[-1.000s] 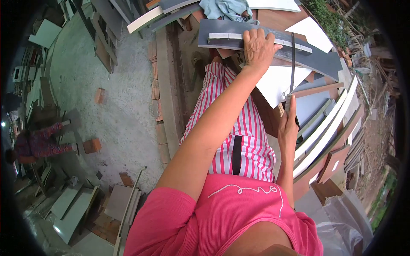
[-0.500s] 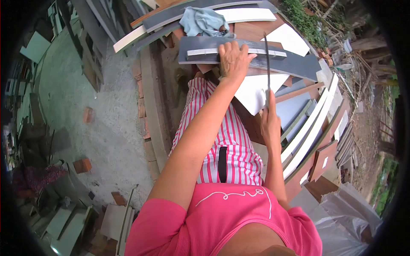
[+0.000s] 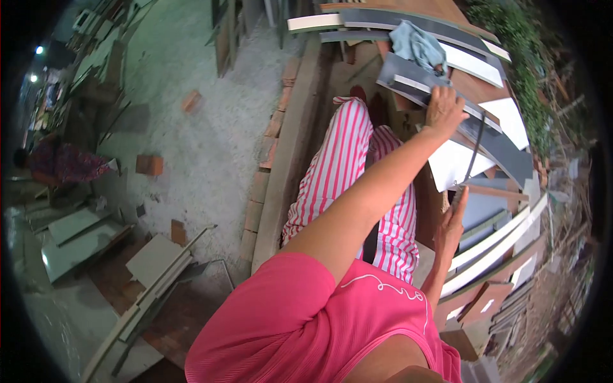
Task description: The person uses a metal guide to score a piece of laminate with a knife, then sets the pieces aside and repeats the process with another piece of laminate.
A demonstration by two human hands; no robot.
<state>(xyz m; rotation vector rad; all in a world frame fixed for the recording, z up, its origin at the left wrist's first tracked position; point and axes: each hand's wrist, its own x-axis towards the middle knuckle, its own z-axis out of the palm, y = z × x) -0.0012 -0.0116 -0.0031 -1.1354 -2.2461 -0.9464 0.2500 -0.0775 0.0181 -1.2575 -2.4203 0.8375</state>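
Note:
My left hand bears down on a narrow white strip, its fingers bent over the strip and its thumb pointing right. Beneath the strip lies a long dark grey board. In my right hand is the handle of a saw with a long, thin dark blade. The blade points away from me and crosses the strip and board just right of my left hand. A white panel lies below the board, and a light blue cloth sits beyond the strip.
Stacked boards and white strips lie on my right. A low concrete and brick ledge runs along my left side. On the floor are bricks and panels. Green plants border the pile.
The view has swung left, so the pile and both hands appear farther right. My left hand still holds the strip, and the saw still lies across it, now more slanted.

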